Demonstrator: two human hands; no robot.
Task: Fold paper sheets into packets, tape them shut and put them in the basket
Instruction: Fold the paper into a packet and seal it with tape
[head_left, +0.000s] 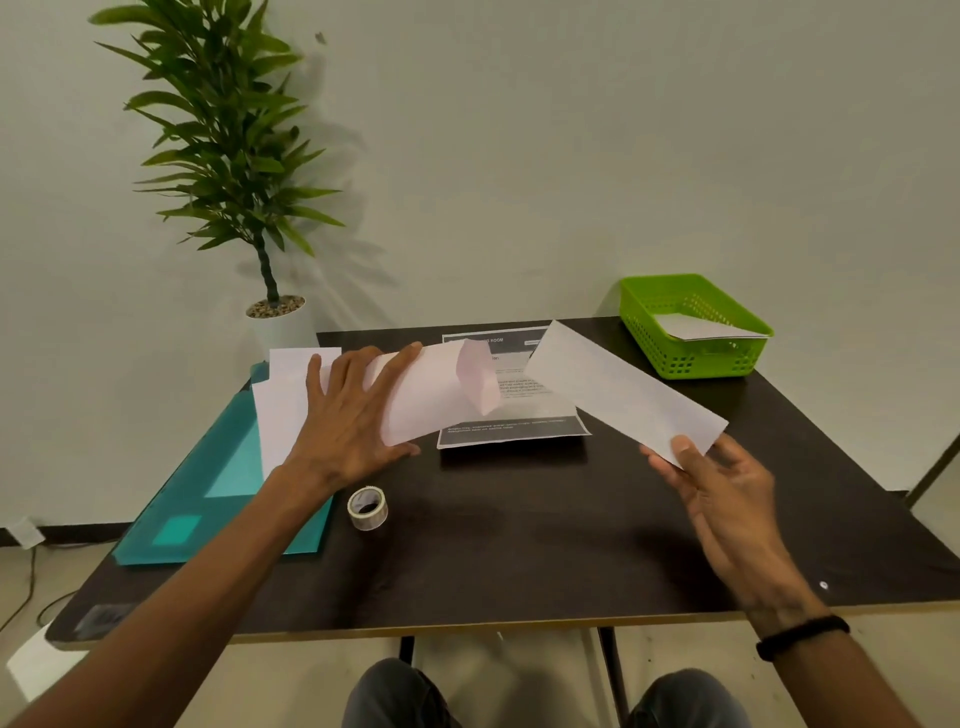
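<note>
Dark tabletop (519, 545) against a plain pale wall, a potted plant (234, 156) behind its far left corner. At the far right corner sits the green basket (691, 358) with one packet (706, 328) inside. Right hand (727, 493) pinches a folded packet (623, 392) by its near end, raised above the surface. Left hand (353, 415), fingers spread, grips a curling sheet (431, 395) over the teal folder (208, 499) at the left edge. Tape roll (368, 508) stands near the middle, before a printed page (514, 410)
</note>
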